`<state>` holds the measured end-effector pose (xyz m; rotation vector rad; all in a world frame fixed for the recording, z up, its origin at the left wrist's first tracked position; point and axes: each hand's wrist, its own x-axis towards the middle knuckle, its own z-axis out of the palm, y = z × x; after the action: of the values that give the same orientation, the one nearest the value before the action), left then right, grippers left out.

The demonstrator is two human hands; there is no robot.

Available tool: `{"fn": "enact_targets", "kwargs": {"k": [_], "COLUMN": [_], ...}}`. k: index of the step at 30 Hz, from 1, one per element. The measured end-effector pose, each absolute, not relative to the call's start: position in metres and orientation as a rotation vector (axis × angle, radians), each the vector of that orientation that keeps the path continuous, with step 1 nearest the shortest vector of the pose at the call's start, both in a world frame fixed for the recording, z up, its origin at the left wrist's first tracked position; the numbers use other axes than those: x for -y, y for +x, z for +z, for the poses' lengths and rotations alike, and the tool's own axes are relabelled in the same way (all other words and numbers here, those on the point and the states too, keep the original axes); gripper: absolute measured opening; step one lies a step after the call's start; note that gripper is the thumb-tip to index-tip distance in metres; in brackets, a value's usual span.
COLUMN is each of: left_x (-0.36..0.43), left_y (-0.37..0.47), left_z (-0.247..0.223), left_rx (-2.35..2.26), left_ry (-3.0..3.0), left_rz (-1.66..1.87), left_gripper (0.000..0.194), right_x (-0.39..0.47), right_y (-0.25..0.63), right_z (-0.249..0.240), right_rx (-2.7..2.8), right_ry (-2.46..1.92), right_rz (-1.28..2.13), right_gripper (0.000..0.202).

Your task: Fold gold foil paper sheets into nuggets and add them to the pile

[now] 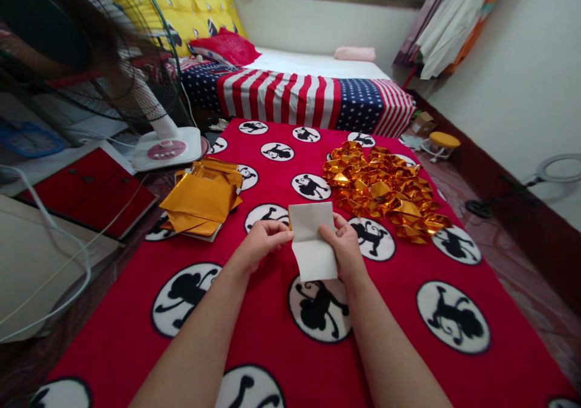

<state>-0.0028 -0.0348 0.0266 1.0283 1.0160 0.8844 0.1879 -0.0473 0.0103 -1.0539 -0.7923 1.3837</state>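
Observation:
A sheet of paper with its pale side up and a crease across the middle is held above the red cloth. My right hand grips its right edge, thumb on top and fingers behind. At the left edge, my left hand pinches the paper between thumb and forefinger. A sliver of gold shows along that edge. Left of my hands lies a loose stack of gold foil paper sheets. To the right is a heap of folded shiny gold paper pieces.
The red cloth with monkey prints covers the surface under my hands. An electric fan stands at the left, near a red panel and white cables. Behind is a bed; a yellow stool and ring light are at right.

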Motion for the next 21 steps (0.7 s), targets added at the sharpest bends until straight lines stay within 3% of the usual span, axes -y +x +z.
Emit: {"fn": "enact_targets", "kwargs": {"k": [7,12,21], "left_x": [0.031,0.037,0.05], "left_y": [0.013,0.027,0.049], "left_z": [0.022,0.018,0.017], "left_rx": [-0.969,-0.974,-0.91], "left_ry": [0.574,0.573,0.589], "left_rz": [1.353,1.362,1.293], "left_gripper": [0.038,0.039,0.032], "right_x": [0.046,0.058,0.063], "right_y": [0.179,0.153,0.144], "right_z": [-0.001,0.001,0.008], "right_rx": [0.677,0.939,0.908], "right_ry": [-0.946,-1.106,-1.113], "right_rz": [1.476,1.4,1.159], "right_gripper": [0.034,0.033,0.031]}}
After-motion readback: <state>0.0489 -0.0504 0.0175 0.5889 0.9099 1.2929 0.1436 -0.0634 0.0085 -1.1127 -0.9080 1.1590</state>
